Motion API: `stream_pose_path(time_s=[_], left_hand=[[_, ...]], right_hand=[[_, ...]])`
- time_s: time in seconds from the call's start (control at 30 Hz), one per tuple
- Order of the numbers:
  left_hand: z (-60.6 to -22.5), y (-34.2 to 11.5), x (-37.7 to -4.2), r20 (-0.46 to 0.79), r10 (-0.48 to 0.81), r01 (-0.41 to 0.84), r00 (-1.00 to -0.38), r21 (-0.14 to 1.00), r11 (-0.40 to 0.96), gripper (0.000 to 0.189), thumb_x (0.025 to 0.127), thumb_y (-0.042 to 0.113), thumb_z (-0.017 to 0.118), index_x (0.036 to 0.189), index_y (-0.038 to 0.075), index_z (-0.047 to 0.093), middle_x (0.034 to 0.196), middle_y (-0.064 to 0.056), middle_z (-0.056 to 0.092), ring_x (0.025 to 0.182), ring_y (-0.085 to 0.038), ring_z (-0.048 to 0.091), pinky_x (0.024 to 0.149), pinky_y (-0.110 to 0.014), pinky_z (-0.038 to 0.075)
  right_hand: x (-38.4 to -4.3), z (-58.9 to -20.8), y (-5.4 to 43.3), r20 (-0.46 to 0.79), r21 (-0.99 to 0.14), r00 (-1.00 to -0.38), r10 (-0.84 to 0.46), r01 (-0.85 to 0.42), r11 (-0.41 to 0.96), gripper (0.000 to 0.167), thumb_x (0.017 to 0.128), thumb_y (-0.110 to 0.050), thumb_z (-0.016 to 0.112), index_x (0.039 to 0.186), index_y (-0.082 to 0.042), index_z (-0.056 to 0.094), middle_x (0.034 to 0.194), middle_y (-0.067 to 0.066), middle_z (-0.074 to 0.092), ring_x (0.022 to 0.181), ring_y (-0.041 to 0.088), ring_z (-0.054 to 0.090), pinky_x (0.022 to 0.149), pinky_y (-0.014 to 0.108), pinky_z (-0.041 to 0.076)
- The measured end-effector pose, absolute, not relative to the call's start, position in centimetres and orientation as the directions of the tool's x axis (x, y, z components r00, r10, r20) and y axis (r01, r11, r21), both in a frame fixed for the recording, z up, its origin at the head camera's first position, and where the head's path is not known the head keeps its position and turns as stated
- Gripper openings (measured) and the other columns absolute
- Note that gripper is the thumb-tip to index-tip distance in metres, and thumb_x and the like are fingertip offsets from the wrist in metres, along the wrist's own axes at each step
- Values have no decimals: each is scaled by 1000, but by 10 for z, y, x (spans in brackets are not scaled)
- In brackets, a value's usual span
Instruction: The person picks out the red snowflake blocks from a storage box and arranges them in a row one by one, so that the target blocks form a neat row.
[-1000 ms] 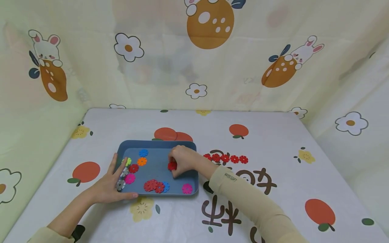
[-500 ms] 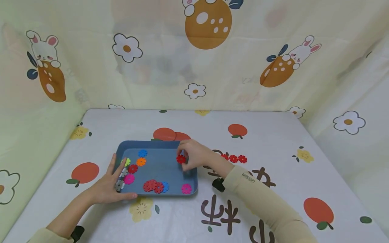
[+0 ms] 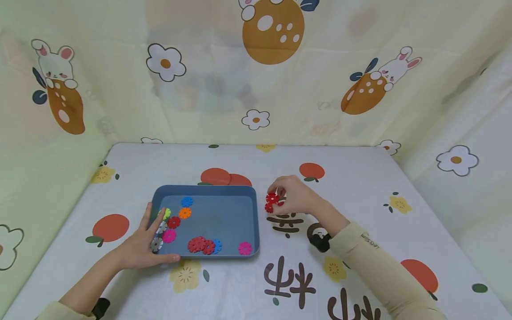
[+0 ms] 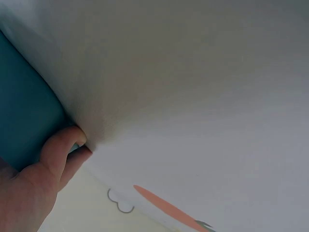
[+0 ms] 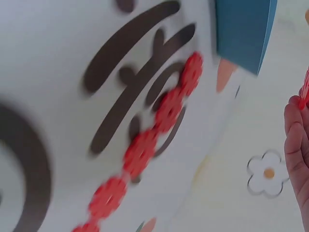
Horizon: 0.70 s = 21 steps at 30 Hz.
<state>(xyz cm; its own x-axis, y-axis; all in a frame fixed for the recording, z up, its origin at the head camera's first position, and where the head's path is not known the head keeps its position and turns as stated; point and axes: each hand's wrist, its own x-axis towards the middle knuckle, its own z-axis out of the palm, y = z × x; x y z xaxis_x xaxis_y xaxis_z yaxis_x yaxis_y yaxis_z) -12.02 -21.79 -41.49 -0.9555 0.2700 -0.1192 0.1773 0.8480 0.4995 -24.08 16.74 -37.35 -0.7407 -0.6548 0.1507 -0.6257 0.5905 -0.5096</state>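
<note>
Patterned tablecloth extends right from the blue tray, left of frame centre. The left hand, fingers spread, rests on its lower-left corner; the right hand, past its right rim, pinches a red flower disc.

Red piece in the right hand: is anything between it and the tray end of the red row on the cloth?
Nothing visible is. In the head view, the right hand holds the red piece close by that end of the red row; the blue tray stands to their left, not between them.
</note>
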Motion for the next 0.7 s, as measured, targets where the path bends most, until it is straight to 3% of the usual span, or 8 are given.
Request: stream_pose_path(time_s=[0.23, 0.47, 0.7], left_hand=[[-416, -218, -121, -115, 271, 180, -956, 499, 848, 119, 63, 60, 71, 147, 7, 7, 147, -26, -13, 115, -57, 36, 69, -51, 52], [-417, -218, -121, -118, 272, 181, -955, 496, 849, 119, 63, 61, 71, 147, 8, 6, 147, -26, -14, 114, -58, 37, 70, -52, 51], [-415, -219, -121, -136, 265, 167, -955, 491, 855, 120, 63, 61, 71, 147, 8, 5, 147, -26, -14, 115, -57, 36, 70, -51, 51]], right_hand=[[-240, -371, 207, 218, -475, -769, -601, -621, 623, 26, 64, -14, 75, 88, -6, 69, 78, -3, 63, 69, 19, 58, 61, 35, 51], [-241, -375, 241, 180, -469, -825, -536, -551, 690, 27, 63, -13, 77, 87, -4, 69, 76, -2, 64, 69, 24, 59, 62, 37, 51], [-243, -384, 267, 144, -435, -868, -476, -488, 757, 25, 64, -13, 78, 87, -5, 70, 77, -2, 65, 68, 20, 56, 61, 30, 48]])
